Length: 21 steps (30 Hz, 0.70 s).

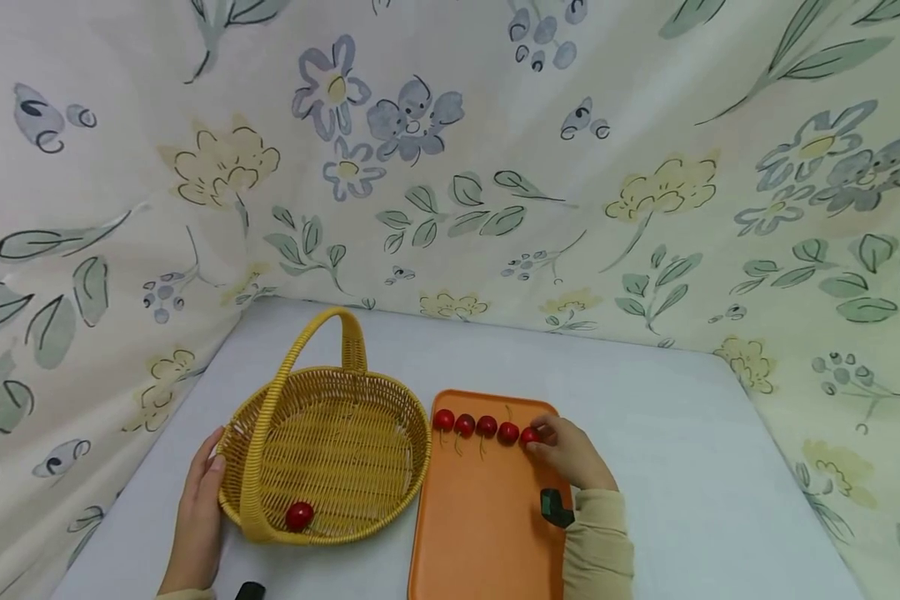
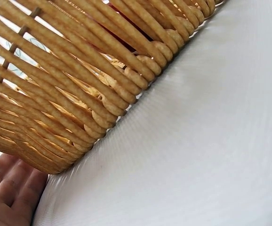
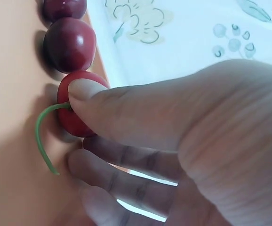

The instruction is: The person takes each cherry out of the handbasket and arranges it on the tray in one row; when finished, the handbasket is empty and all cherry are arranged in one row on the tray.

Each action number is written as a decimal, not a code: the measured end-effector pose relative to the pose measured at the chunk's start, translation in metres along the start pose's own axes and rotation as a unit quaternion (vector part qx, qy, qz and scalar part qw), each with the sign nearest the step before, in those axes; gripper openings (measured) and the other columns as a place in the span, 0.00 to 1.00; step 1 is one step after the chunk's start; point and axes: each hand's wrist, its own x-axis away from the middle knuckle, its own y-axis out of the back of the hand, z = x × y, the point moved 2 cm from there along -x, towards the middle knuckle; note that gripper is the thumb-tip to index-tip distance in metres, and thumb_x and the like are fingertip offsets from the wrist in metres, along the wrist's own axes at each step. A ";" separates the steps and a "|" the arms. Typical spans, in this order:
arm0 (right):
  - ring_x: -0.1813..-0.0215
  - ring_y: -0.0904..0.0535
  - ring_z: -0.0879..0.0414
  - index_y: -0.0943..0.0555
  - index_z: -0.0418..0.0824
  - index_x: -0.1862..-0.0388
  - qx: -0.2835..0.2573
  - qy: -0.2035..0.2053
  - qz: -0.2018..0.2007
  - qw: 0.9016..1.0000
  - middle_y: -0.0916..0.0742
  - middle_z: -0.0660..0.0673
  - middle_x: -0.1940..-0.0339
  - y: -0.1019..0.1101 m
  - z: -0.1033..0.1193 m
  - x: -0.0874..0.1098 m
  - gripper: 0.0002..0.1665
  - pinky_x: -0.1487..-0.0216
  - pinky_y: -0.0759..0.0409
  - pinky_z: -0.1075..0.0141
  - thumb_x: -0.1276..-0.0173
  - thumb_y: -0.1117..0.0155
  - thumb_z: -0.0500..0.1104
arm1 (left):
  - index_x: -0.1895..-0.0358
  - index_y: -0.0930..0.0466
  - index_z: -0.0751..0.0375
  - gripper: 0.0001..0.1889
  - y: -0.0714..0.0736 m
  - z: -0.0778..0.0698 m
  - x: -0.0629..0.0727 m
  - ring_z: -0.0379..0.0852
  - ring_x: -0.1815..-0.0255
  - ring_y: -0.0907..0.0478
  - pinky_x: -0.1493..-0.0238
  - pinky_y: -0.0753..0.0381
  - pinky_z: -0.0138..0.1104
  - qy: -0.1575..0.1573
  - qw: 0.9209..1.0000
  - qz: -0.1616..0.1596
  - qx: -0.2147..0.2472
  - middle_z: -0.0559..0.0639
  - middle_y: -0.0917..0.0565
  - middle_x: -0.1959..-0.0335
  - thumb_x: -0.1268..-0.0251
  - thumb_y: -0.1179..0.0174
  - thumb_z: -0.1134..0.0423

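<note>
My right hand (image 1: 572,454) pinches a red cherry (image 3: 82,122) between thumb and fingers, at the right end of a row along the far side of the orange tray (image 1: 487,533). Its green stem curves over the tray in the right wrist view. Several other cherries (image 1: 486,427) make up the row to its left. My left hand (image 1: 201,508) lies against the outer left side of a yellow wicker basket (image 1: 330,442), its extended fingers (image 2: 6,181) touching the weave low down in the left wrist view. One cherry (image 1: 299,516) lies inside the basket, near its front.
Basket and tray stand side by side on a white tabletop (image 1: 690,467), the basket's tall handle (image 1: 270,417) arching over it. Behind and at both sides hangs a floral cloth (image 1: 450,208).
</note>
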 end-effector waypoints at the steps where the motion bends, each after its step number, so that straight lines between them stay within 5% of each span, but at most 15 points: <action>1: 0.55 0.21 0.51 0.21 0.40 0.50 0.000 0.000 0.001 1.000 0.16 0.44 0.57 0.000 0.000 0.000 0.16 0.56 0.20 0.57 0.37 0.33 0.38 | 0.26 0.55 0.25 0.29 0.000 0.000 0.000 0.50 0.22 0.58 0.25 0.54 0.47 -0.001 1.000 0.001 -0.002 0.36 0.59 0.22 0.28 0.67 0.34; 4: 0.56 0.21 0.52 0.21 0.40 0.50 0.001 0.002 -0.001 1.000 0.16 0.45 0.58 -0.001 0.000 0.001 0.16 0.57 0.20 0.57 0.37 0.33 0.38 | 0.26 0.55 0.26 0.28 0.001 0.000 0.001 0.48 0.23 0.55 0.31 0.45 0.26 -0.007 1.000 0.004 -0.009 0.38 0.58 0.22 0.28 0.68 0.35; 11: 0.54 0.20 0.50 0.23 0.39 0.46 0.007 -0.002 0.016 1.000 0.16 0.43 0.56 0.001 0.001 -0.001 0.20 0.56 0.20 0.56 0.37 0.33 0.40 | 0.26 0.54 0.27 0.29 0.002 0.001 0.001 0.47 0.24 0.53 0.30 0.44 0.28 -0.008 1.000 0.002 -0.006 0.39 0.57 0.22 0.28 0.67 0.35; 14: 0.49 0.21 0.45 0.26 0.35 0.40 0.025 -0.004 0.020 0.999 0.18 0.38 0.49 0.011 0.011 0.004 0.27 0.52 0.21 0.52 0.36 0.33 0.43 | 0.26 0.54 0.27 0.29 0.003 0.001 0.000 0.47 0.25 0.52 0.43 0.39 0.16 -0.005 1.000 0.000 0.000 0.39 0.57 0.22 0.28 0.66 0.35; 17: 0.48 0.22 0.43 0.29 0.33 0.37 0.035 0.018 0.003 0.999 0.22 0.34 0.43 0.023 0.040 0.012 0.31 0.52 0.20 0.51 0.35 0.34 0.44 | 0.26 0.54 0.26 0.29 0.003 0.001 0.000 0.48 0.24 0.52 0.39 0.39 0.19 0.002 1.000 -0.002 0.002 0.38 0.57 0.22 0.28 0.66 0.35; 21: 0.55 0.20 0.53 0.28 0.38 0.38 0.046 0.114 0.006 0.992 0.22 0.39 0.44 0.014 0.118 0.022 0.26 0.59 0.20 0.61 0.33 0.36 0.44 | 0.25 0.55 0.27 0.28 0.002 0.001 0.000 0.49 0.23 0.56 0.32 0.44 0.24 -0.002 1.000 -0.002 -0.003 0.37 0.59 0.22 0.27 0.67 0.36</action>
